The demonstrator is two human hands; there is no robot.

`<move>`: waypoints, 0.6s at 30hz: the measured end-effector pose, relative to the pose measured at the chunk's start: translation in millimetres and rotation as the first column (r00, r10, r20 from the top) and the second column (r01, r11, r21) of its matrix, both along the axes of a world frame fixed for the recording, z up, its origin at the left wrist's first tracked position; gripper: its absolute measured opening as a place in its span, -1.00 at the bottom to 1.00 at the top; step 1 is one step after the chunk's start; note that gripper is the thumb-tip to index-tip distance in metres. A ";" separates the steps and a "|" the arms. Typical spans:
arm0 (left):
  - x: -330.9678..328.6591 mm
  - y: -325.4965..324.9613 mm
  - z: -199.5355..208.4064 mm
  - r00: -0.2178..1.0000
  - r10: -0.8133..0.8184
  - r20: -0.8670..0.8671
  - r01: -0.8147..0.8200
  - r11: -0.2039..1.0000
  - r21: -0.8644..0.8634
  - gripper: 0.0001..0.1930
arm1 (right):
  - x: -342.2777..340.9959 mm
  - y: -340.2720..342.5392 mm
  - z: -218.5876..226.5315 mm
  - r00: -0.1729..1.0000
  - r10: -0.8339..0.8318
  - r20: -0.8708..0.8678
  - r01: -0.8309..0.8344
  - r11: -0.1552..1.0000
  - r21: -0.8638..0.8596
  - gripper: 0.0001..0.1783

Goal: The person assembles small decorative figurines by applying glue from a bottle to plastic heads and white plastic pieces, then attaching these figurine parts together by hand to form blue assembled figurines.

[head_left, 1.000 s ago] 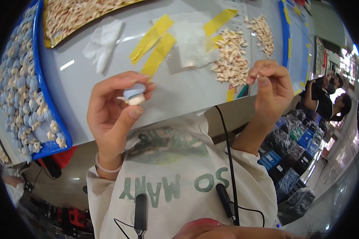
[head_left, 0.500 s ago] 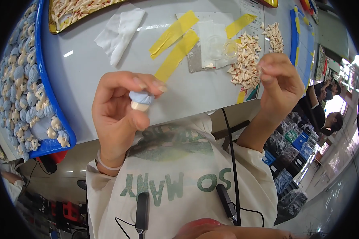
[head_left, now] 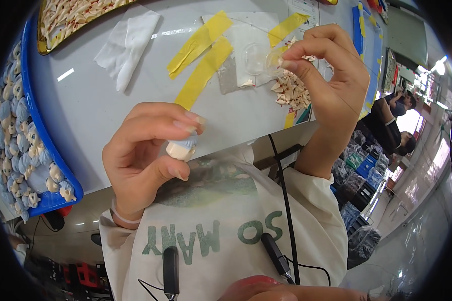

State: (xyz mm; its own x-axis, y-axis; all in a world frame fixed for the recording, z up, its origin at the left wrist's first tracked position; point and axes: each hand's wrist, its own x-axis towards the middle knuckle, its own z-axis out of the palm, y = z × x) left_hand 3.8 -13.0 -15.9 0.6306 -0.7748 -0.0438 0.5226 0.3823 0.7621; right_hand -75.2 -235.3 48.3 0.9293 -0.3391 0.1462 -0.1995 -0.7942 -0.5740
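Note:
My left hand [head_left: 145, 155] is raised in front of my chest and pinches a small figurine head [head_left: 182, 147], cream with a pale blue top, between thumb and fingers. My right hand [head_left: 326, 75] is lifted at the upper right and holds a small clear round plastic piece [head_left: 261, 60] at its fingertips, over the grey table [head_left: 90, 110]. A pile of small cream parts [head_left: 292, 91] lies on the table just under the right hand.
A blue tray [head_left: 49, 145] at the left holds several blue and cream figurines. Yellow tape strips [head_left: 201, 60] and a white cloth [head_left: 128, 45] lie on the table. Another tray of cream parts [head_left: 70, 15] is at the top left. People stand at the far right [head_left: 394, 125].
Both hands have risen closer to the camera. The right hand moved up and inward and now shows a clear round piece at its fingertips. The left hand keeps the figurine head.

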 end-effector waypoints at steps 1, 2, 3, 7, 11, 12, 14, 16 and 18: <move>0.9 -0.4 1.0 1.000 0.011 0.014 -0.012 0.999 0.031 -0.60 | -0.2 -0.5 3.4 0.999 0.009 -0.043 -0.010 0.999 -0.033 -0.84; 1.0 -0.7 0.0 1.000 0.011 0.017 -0.012 0.999 0.033 -0.60 | 1.3 0.0 3.7 0.999 0.009 -0.040 -0.010 0.999 -0.031 -0.84; 1.3 -1.4 -2.0 0.999 0.024 0.049 -0.025 1.000 0.013 -0.59 | 3.3 1.3 3.4 0.999 0.014 -0.038 -0.015 1.000 -0.023 -0.83; -2.3 3.5 -2.6 0.998 0.047 0.033 -0.048 0.999 0.007 -0.57 | 11.2 4.4 -4.7 1.000 -0.018 -0.026 0.016 0.998 -0.062 -0.84; -1.8 -2.3 7.5 0.990 -0.003 -0.143 0.007 1.000 0.029 -0.54 | -6.8 7.6 1.0 0.996 0.005 0.087 -0.014 0.994 0.109 -0.85; -3.1 -2.6 12.3 0.985 -0.023 -0.172 0.042 0.993 0.108 -0.51 | -11.6 14.6 3.3 0.984 0.017 0.176 -0.069 0.953 0.294 -0.85; -7.3 -2.4 18.4 0.980 -0.038 -0.196 0.076 0.978 0.194 -0.48 | -18.6 28.4 4.4 0.963 0.009 0.271 -0.140 0.872 0.469 -0.83; -12.0 -0.7 20.5 0.981 -0.041 -0.190 0.071 0.985 0.158 -0.48 | -19.5 49.4 -1.2 0.942 0.027 0.334 -0.242 0.745 0.621 -0.79; -16.7 -0.5 11.7 0.993 -0.029 -0.117 0.039 0.996 0.086 -0.49 | -18.5 62.2 -4.5 0.948 0.020 0.319 -0.228 0.743 0.629 -0.79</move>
State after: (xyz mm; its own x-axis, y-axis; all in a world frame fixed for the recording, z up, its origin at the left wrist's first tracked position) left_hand -12.8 -13.5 -4.2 0.5910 -0.7855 -0.1836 0.6208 0.2975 0.7253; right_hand -93.7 -173.1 43.8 0.9250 -0.3307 0.1869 0.1207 -0.2106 -0.9701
